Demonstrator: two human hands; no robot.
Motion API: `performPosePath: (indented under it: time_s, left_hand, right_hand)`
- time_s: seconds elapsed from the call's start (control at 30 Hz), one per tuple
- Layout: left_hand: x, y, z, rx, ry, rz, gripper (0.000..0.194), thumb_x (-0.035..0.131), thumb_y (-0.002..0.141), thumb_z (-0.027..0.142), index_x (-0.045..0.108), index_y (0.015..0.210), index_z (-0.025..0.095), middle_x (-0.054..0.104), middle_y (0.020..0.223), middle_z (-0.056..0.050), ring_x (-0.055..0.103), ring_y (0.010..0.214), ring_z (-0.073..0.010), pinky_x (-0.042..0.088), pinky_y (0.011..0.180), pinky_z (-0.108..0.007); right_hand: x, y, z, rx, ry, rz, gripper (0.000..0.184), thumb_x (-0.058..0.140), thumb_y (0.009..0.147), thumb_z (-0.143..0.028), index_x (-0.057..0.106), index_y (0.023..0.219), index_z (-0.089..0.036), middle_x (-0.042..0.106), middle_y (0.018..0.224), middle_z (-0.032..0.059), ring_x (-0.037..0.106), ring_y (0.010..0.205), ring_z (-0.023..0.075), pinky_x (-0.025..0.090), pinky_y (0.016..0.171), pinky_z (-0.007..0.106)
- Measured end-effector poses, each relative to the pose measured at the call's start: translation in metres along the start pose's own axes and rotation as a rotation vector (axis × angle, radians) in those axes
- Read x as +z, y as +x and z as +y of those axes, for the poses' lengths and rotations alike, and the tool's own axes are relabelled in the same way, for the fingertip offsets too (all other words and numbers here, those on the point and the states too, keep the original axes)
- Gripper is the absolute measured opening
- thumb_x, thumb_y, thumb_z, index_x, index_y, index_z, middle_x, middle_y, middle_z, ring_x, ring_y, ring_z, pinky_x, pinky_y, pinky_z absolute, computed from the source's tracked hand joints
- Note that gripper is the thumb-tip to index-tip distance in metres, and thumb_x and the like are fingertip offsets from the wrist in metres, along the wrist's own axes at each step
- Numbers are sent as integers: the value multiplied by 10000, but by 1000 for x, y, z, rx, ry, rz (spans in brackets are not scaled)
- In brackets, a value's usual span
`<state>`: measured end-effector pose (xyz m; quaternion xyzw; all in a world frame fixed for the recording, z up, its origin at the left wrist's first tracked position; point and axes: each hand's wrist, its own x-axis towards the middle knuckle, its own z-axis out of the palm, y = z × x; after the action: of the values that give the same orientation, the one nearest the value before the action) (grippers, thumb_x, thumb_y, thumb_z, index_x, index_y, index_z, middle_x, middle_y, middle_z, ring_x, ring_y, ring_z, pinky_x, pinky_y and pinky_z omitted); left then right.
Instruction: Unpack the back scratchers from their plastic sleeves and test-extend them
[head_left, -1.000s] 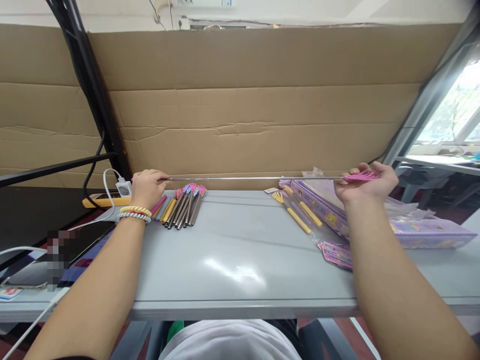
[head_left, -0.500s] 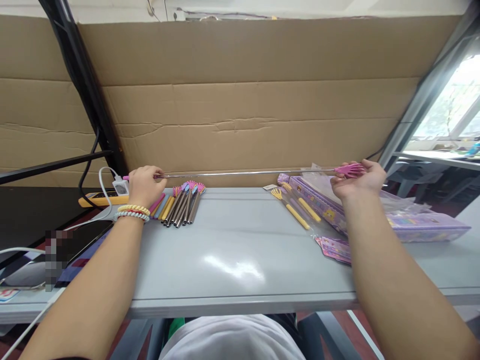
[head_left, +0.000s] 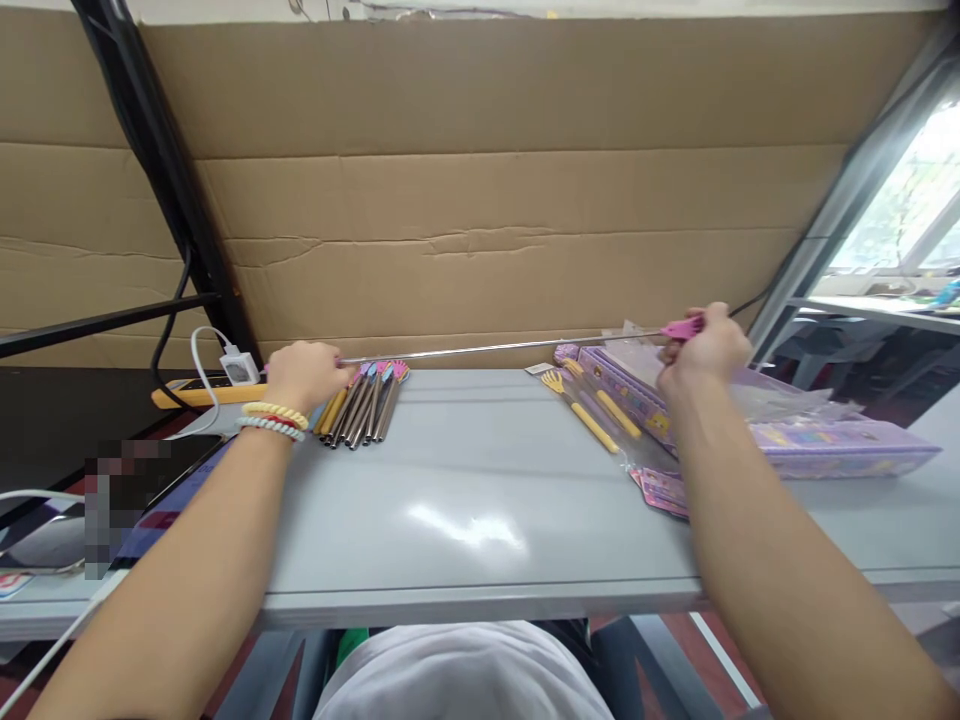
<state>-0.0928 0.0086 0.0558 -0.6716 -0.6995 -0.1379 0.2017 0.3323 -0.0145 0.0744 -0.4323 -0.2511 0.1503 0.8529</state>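
A telescopic back scratcher [head_left: 480,349] is stretched out above the far part of the table, its thin metal rod running between my hands. My left hand [head_left: 306,375] is closed around its handle end, with a bit of pink showing beside the wrist. At the other end, my right hand [head_left: 709,345] grips the pink claw head, whose prongs are mostly covered by the fingers. Below and right of my left hand lies a bundle of collapsed back scratchers [head_left: 367,405] with metal rods and pink or blue heads. Two yellow-handled ones [head_left: 589,415] in clear wrapping lie left of my right forearm.
Purple patterned boxes [head_left: 840,450] with clear plastic bags lie at the right. Pink printed cards [head_left: 664,492] are beside my right forearm. On the left are a white charger [head_left: 240,366], a yellow power strip [head_left: 202,392] and a dark phone-like device [head_left: 169,465]. A cardboard panel [head_left: 525,200] stands behind the table.
My left hand has shifted slightly right with the handle end. My right hand has moved a little left and turned, its fingers now wrapped over the claw head, and the rod tilts more.
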Motion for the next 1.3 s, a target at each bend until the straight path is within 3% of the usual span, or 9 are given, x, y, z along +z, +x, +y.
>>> performPosePath:
  time_s: [0.07, 0.17, 0.23, 0.3, 0.47, 0.73, 0.87, 1.07, 1.3]
  left_hand:
    - [-6, -5, 20, 93, -10, 3, 443, 447, 781, 549, 719, 779, 200, 704, 796, -147, 652, 848, -348, 438, 650, -371]
    - [-15, -15, 46, 131, -30, 14, 439, 435, 806, 510, 723, 819, 179, 701, 793, -170, 659, 817, -358, 447, 649, -387]
    - [-21, -22, 55, 130, -12, 14, 406, 438, 815, 447, 722, 840, 159, 699, 813, -186, 663, 813, -363, 450, 647, -393]
    - [-26, -27, 59, 114, 8, 14, 384, 437, 819, 402, 720, 847, 145, 694, 806, -192, 665, 811, -362, 452, 646, -393]
    - [-32, -37, 64, 76, 21, 27, 340, 464, 808, 354, 719, 841, 131, 686, 771, -190, 668, 801, -355, 454, 647, -390]
    - [-32, -57, 101, 152, -103, -12, 348, 423, 843, 345, 707, 833, 143, 684, 771, -177, 665, 725, -316, 457, 610, -378]
    - [-28, -61, 104, 171, -201, 25, 289, 468, 850, 376, 655, 902, 162, 682, 773, -119, 664, 752, -286, 459, 632, -348]
    - [-18, -62, 108, 476, -445, 168, 210, 406, 921, 243, 583, 1001, 163, 679, 879, -66, 635, 800, -197, 440, 681, -294]
    - [-14, -69, 113, 606, -504, 106, 312, 335, 978, 336, 623, 1002, 219, 657, 848, -39, 621, 787, -188, 432, 672, -287]
  right_hand:
    - [14, -24, 8, 12, -47, -108, 301, 437, 909, -365, 507, 683, -179, 509, 466, -28, 320, 314, 62, 200, 368, 233]
    - [29, -63, 25, -44, -210, -455, 419, 544, 830, -541, 564, 662, -158, 550, 463, 4, 363, 324, 73, 252, 357, 232]
    - [33, -83, 35, -60, -329, -702, 459, 557, 805, -583, 600, 672, -146, 560, 459, 12, 392, 338, 79, 294, 377, 230]
    - [33, -95, 40, -76, -373, -834, 481, 523, 822, -600, 630, 738, -138, 581, 483, 16, 415, 352, 81, 322, 402, 231]
    - [30, -113, 40, -132, -400, -855, 518, 461, 846, -643, 616, 827, -149, 567, 488, 1, 437, 374, 90, 330, 419, 239]
    - [37, -157, 43, -58, -197, -1062, 425, 505, 844, -614, 487, 892, -193, 580, 539, -30, 469, 380, 87, 360, 402, 229]
    - [37, -145, 34, 3, -115, -1151, 446, 611, 786, -585, 518, 907, -166, 631, 617, -2, 507, 394, 85, 353, 389, 222]
    - [36, -123, 28, 170, 10, -1032, 478, 680, 703, -602, 603, 823, -145, 594, 573, -5, 470, 369, 76, 295, 359, 223]
    - [29, -135, 41, 113, -239, -1377, 416, 626, 779, -575, 527, 691, -181, 588, 577, -7, 505, 479, 97, 371, 464, 236]
